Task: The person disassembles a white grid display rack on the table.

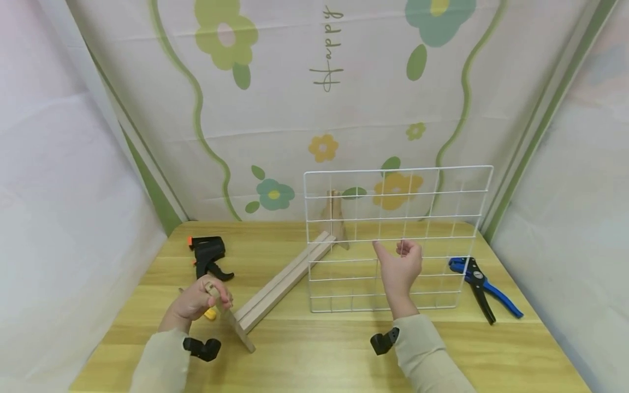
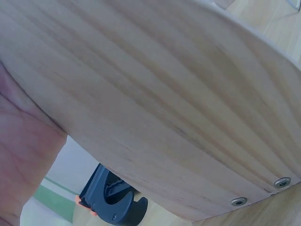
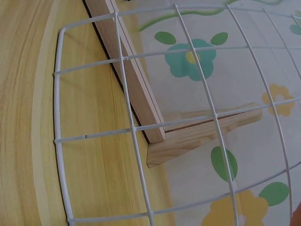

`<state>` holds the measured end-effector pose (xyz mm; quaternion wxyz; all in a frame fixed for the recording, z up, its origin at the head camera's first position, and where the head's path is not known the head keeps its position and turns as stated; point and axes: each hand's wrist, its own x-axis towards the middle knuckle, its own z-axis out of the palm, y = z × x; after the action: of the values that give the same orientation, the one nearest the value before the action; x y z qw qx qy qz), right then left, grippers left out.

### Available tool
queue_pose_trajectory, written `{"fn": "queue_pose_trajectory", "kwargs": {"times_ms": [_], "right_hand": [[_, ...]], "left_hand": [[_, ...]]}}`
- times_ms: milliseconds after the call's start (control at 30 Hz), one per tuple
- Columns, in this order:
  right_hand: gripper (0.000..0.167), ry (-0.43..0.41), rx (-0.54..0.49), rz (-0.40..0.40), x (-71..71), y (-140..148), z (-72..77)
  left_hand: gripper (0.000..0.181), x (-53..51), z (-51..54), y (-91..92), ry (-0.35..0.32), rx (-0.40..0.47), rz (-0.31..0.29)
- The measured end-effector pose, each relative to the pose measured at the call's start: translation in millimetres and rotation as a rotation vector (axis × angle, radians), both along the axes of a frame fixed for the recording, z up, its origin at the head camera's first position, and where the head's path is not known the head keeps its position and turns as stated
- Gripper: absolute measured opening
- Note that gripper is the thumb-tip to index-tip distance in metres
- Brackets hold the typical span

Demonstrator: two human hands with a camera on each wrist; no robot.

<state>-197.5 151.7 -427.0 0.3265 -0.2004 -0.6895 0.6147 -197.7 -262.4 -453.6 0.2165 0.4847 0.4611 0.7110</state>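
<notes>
A wooden stand lies across the left half of the table in the head view, with two parallel rails [image 1: 287,281] between a near and a far end board. My left hand [image 1: 196,299] grips the top of the near end board [image 1: 236,323]. Seen close in the left wrist view, that board [image 2: 155,103] has two screws by its lower edge. My right hand [image 1: 400,275] holds a white wire grid panel [image 1: 357,240] upright, its fingers curled at the wires and its thumb pointing up. Through the panel, the far end board [image 3: 197,136] shows in the right wrist view.
Behind the left hand lies a black clamp [image 1: 208,254] with orange tips. A yellow item [image 1: 210,314], mostly hidden, pokes out beside that hand. Blue and black wire strippers [image 1: 479,278] lie at the right. A flower-printed cloth [image 1: 275,125] hangs behind the table.
</notes>
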Motion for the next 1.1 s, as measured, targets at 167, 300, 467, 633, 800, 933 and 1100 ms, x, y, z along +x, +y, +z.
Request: {"fn": "queue_pose_trajectory", "kwargs": {"times_ms": [167, 300, 467, 633, 800, 933, 1100], "right_hand": [[0.059, 0.001, 0.017, -0.018, -4.2, 1, -1.6], [0.061, -0.018, 0.022, -0.012, -7.8, 2, -2.7], [0.062, -0.06, 0.017, 0.005, -11.2, 2, -3.6], [0.06, -0.072, 0.036, 0.012, -16.7, 5, -2.6], [0.059, -0.102, 0.048, -0.003, -22.8, 8, -1.7], [0.059, -0.133, 0.039, 0.02, -25.8, 9, -1.4], [0.058, -0.163, 0.043, 0.031, -30.6, 8, -3.3]], "left_hand": [[0.021, 4.0, -1.2, -0.3, -0.004, 0.013, 0.018], [0.021, 8.1, -2.2, -2.0, 0.014, 0.01, 0.036], [0.021, 11.8, -3.6, -4.1, 0.007, 0.021, 0.052], [0.021, 13.9, -1.7, -3.1, -0.003, 0.028, 0.068], [0.022, 15.4, -0.3, -0.7, 0.024, 0.017, 0.093], [0.022, 17.4, -0.9, -1.1, 0.034, 0.019, 0.12], [0.022, 20.6, -4.4, -3.3, 0.034, 0.03, 0.14]]}}
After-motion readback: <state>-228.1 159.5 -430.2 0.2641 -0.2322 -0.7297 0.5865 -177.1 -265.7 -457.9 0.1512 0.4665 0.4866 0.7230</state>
